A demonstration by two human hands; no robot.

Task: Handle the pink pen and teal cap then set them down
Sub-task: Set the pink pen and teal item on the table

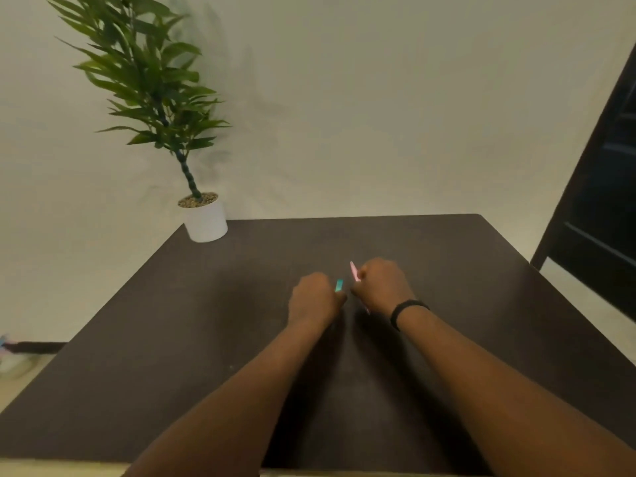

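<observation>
Both hands are over the middle of the dark brown table (172,339), close together. My left hand (315,297) is closed around the teal cap (339,285), whose end sticks out on the right of the fist. My right hand (383,287) is closed around the pink pen (354,271); one end pokes up and to the left above the fingers, and a bit of pink shows below the hand. Cap and pen are apart, a small gap between them. A black band sits on my right wrist.
A potted green plant in a white pot (205,220) stands at the table's far left corner. A dark chair or door frame (599,201) is at the right, beyond the table edge. A pale wall lies behind the table.
</observation>
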